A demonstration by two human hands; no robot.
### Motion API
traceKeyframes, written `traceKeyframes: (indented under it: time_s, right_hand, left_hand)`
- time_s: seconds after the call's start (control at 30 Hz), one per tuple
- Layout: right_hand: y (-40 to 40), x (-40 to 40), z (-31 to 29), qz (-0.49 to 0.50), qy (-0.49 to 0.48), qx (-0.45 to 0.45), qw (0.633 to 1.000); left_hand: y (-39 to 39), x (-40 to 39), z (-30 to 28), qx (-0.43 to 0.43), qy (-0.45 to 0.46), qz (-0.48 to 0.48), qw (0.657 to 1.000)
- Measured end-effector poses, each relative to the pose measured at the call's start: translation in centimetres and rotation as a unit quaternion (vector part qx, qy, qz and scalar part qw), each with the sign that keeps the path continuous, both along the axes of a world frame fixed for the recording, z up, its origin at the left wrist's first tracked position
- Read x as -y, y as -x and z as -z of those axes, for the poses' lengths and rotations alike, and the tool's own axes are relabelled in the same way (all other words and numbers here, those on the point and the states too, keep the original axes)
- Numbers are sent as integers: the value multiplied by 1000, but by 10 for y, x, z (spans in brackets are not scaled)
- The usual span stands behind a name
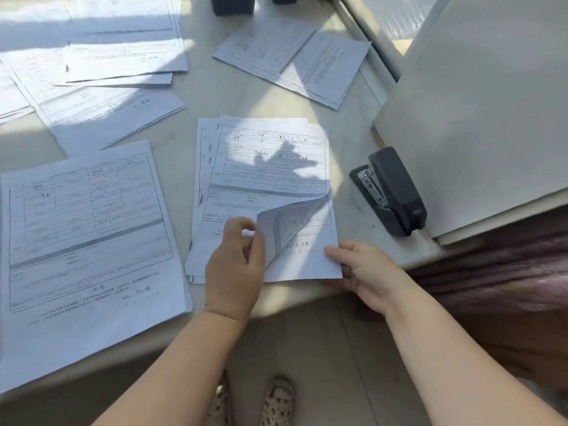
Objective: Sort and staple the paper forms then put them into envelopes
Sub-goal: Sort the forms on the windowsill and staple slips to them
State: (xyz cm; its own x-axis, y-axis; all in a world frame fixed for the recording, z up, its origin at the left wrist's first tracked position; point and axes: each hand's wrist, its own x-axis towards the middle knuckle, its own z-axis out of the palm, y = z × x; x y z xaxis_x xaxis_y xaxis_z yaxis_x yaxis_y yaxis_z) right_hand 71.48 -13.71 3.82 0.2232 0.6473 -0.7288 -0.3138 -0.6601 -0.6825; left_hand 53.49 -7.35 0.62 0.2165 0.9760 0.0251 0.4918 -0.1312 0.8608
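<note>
A small stack of printed forms [264,167] lies on the pale tabletop [190,96], close to its near edge, and serves as the landmark here. The left hand [235,269] rests on the stack's lower left part, thumb and fingers pinching the lower corner of the top sheet [289,222], which curls up and over so its underside shows. The right hand [365,272] grips the stack's lower right corner, thumb on top of the paper and fingers under it at the tabletop's edge.

Just to the right of the stack, apart from it, lies a black stapler [393,192], tilted on its side with its metal staple channel showing. Beyond the stapler a large blank cream board [479,112] overhangs the tabletop's right end. To the left of the stack sits a bigger pile of forms [86,238], near but not touching. Further back and left, more sheets [101,72] are spread loosely, overlapping one another. Behind the stack to the right lies another set of papers [292,59], angled. Two dark containers [233,4] stand at the far edge, cut off by the frame. Below the tabletop, spotted slippers [276,401] stand on the floor.
</note>
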Motion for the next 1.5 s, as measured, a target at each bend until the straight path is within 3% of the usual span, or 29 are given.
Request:
traceKeyframes:
  time_s: [0.1, 0.27, 0.37, 0.57, 0.73, 0.87, 0.97, 1.1, 1.23, 1.5]
  right_hand:
    - [3, 1, 2, 2, 7, 6, 1000]
    - [13, -12, 3, 43, 27, 59, 997]
    - [20, -17, 5, 65, 30, 88, 994]
    - [24, -20, 2, 82, 30, 107, 990]
    - [9, -13, -3, 68, 31, 25, 997]
    - [7, -12, -4, 31, 43, 14, 999]
    - [11, -16, -5, 44, 56, 24, 997]
    - [17, -21, -7, 67, 52, 31, 996]
    - [22, -23, -9, 77, 42, 53, 995]
    - [23, -24, -10, 69, 36, 89, 993]
  left_hand:
    - [-4, -1, -3, 31, 19, -29, 999]
    - [10, 1, -4, -30, -17, 136, 990]
    - [13, 0, 2, -83, -70, 168, 980]
    - [8, 2, 7, -105, -105, 147, 978]
    - [-2, -3, 1, -44, 6, 23, 999]
    - [-6, -7, -1, 2, 24, -48, 999]
    - [-2, -5, 0, 2, 13, -2, 1000]
    - [6, 3, 2, -70, -45, 103, 991]
    - [6, 3, 5, -121, -86, 116, 982]
    - [7, -1, 3, -113, -78, 123, 983]
